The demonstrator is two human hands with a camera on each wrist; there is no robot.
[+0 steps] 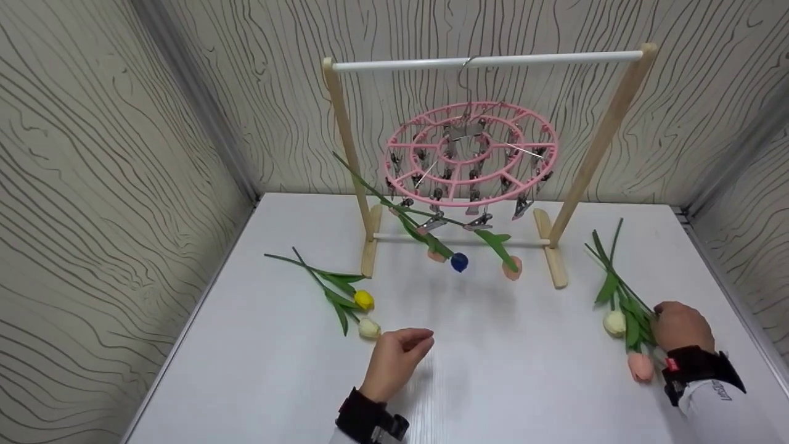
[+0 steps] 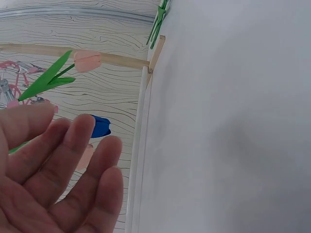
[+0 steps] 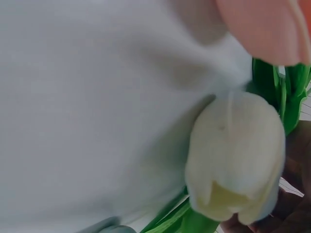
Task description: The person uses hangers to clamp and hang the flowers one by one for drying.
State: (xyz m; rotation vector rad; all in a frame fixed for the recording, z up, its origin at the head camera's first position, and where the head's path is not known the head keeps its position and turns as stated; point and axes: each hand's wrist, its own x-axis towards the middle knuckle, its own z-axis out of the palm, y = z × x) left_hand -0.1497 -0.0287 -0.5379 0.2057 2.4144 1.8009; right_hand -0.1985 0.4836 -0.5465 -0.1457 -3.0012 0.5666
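Note:
My left hand (image 1: pixel 397 361) is raised over the near middle of the table, its fingers loosely bent and holding nothing. Beside it lie a white tulip (image 1: pixel 369 328) and a yellow tulip (image 1: pixel 364 300). At the right, my right hand (image 1: pixel 681 327) has its fingers curled at a tulip stem (image 1: pixel 638 298) among crossed stems and leaves; the flower end of that stem is hidden. Another white tulip (image 1: pixel 614 323) and a pink tulip (image 1: pixel 641 367) lie next to this hand. The right wrist view shows the white tulip (image 3: pixel 235 158) close up, partly covering the fingers (image 3: pixel 289 206).
A wooden stand (image 1: pixel 596 151) with a white rod (image 1: pixel 400 64) bears a round pink clip hanger (image 1: pixel 394 144). From its metal clips hang a blue tulip (image 1: pixel 459 262) and two pink tulips, one at the right (image 1: pixel 512 269). Patterned walls enclose the white table (image 1: pixel 246 364).

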